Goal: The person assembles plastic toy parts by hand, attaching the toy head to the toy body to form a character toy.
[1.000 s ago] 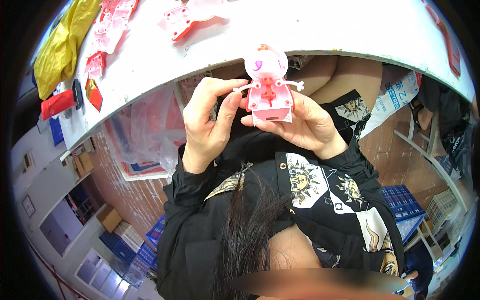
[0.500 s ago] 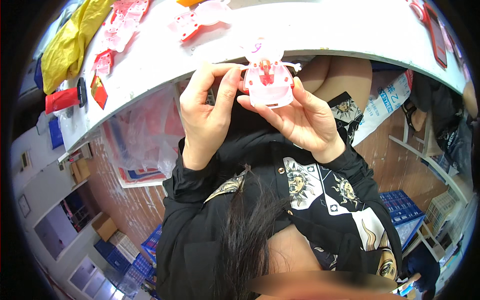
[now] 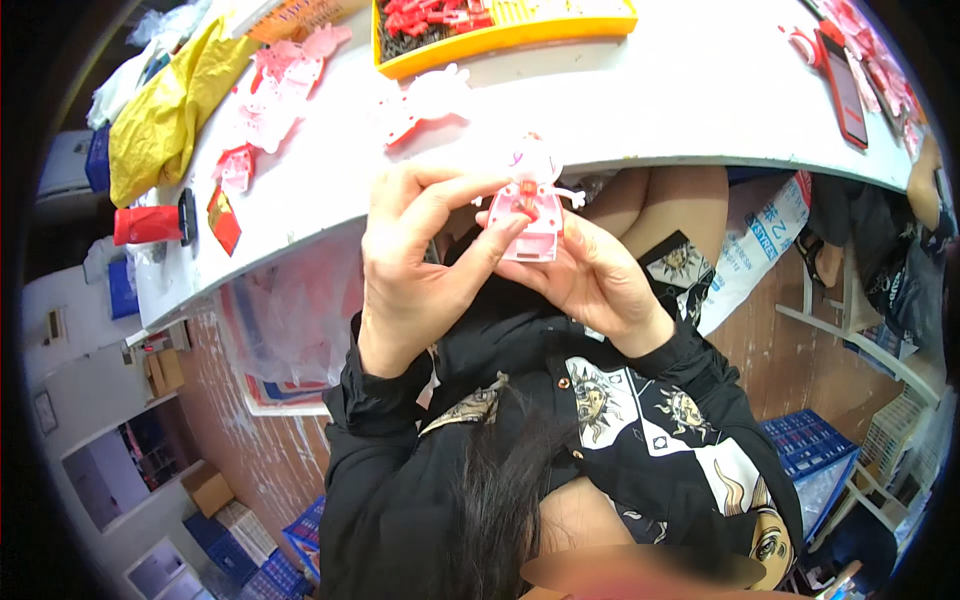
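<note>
Just beyond the table's near edge I hold a pink and white plastic toy figure half (image 3: 541,243), its hollow inner side up, with small white arms sticking out at its sides. My right hand (image 3: 610,280) cradles it from the right and below, fingers closed on it. The thumb and forefinger of my left hand (image 3: 412,262) pinch at the red part in its middle, covering some of it. Another pink and white toy half (image 3: 427,104) lies on the white table (image 3: 560,110), beyond my left hand.
A yellow tray (image 3: 510,45) of red and black small parts stands at the far side. Several pink toy pieces (image 3: 268,100) lie at left, near a yellow bag (image 3: 165,130) and a red object with a black end (image 3: 150,226). A red-edged phone (image 3: 843,90) lies at right.
My left thumb and forefinger have moved from the figure's left side onto its middle. The view has shifted, so the yellow tray shows more and the toy sits lower in the picture.
</note>
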Action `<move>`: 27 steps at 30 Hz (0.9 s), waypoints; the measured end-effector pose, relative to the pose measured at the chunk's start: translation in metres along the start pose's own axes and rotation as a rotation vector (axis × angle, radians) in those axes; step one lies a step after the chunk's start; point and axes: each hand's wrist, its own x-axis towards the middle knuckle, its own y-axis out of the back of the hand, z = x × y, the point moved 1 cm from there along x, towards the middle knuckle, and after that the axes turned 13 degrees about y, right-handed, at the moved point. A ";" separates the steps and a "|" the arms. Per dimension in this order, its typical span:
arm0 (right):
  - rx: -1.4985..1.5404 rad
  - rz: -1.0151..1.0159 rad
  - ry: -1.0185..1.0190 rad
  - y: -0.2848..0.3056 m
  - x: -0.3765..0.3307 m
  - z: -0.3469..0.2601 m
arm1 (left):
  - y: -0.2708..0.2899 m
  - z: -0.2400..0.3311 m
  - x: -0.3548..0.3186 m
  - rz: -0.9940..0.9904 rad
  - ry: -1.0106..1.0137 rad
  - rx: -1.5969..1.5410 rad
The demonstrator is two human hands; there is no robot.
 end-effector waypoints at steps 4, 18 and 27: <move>-0.016 -0.066 0.055 0.001 0.006 -0.012 | -0.003 0.007 0.018 -0.046 0.005 -0.109; -0.233 -0.192 0.296 -0.002 0.045 -0.067 | -0.035 0.036 0.127 -0.296 -0.241 0.104; -0.081 -0.135 0.238 0.003 0.057 -0.064 | -0.042 0.031 0.151 -0.355 -0.158 0.077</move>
